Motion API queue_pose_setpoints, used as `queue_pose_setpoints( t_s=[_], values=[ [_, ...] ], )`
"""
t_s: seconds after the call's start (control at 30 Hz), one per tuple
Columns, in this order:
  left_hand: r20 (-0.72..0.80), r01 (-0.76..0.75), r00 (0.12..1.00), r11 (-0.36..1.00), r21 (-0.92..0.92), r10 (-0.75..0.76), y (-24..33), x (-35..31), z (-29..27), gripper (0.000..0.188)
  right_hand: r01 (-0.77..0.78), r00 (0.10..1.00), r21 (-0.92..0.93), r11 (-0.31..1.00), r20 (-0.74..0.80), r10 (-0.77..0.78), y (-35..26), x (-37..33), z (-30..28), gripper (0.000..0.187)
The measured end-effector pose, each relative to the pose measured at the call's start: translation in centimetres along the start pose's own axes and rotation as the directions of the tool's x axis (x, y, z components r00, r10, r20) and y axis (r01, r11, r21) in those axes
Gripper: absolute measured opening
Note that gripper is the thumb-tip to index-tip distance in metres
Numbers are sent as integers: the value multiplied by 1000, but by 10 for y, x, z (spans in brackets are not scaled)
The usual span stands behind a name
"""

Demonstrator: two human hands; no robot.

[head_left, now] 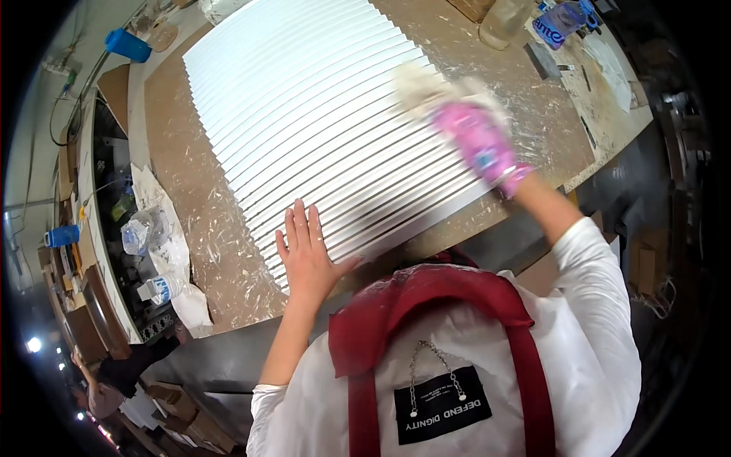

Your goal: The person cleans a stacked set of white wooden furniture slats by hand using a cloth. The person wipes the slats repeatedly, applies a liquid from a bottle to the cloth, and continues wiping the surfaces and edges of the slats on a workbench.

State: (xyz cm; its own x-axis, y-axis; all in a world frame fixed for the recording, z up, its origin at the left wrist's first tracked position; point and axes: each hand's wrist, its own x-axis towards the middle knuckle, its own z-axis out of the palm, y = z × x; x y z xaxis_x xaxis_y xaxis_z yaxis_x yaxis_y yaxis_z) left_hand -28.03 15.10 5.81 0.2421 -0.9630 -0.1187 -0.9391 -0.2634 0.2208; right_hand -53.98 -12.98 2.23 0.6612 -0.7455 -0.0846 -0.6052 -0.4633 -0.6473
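Note:
A large white panel with parallel ridges (304, 99) lies flat on a worn brown worktable (209, 255). My bare left hand (308, 255) rests on its near left part, fingers stretched out and holding nothing. My right hand (478, 141), in a pink patterned glove, is at the panel's right edge. Its fingers are closed on a crumpled cream cloth (417, 90), which lies against the ridges. Both the glove and the cloth are smeared by motion, and the fingertips are hidden.
At the back right stand a cloudy jar (504, 24) and a bottle with a purple label (560, 24), near a grey block (542, 59). A blue cup (128, 46) is at the far left. A plastic bottle (161, 289) lies along the left edge. Another person (106, 392) appears lower left.

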Motion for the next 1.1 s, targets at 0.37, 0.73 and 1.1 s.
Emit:
queue_pose_setpoints(
  t_s=[0.37, 0.73, 1.1],
  values=[
    [-29, -37, 999, 996, 82, 40, -11, -3, 13, 113, 417, 902, 192, 889, -209, -378, -104, -38, 44, 30],
    [-76, -52, 996, 996, -75, 46, 5, 11, -6, 107, -68, 847, 347, 935, -475, 238, 30, -69, -94, 42],
    [-465, -402, 844, 259, -878, -268, 66, 71, -56, 26, 537, 843, -97, 838, 13, -538, -135, -51, -6, 91]
  ],
)
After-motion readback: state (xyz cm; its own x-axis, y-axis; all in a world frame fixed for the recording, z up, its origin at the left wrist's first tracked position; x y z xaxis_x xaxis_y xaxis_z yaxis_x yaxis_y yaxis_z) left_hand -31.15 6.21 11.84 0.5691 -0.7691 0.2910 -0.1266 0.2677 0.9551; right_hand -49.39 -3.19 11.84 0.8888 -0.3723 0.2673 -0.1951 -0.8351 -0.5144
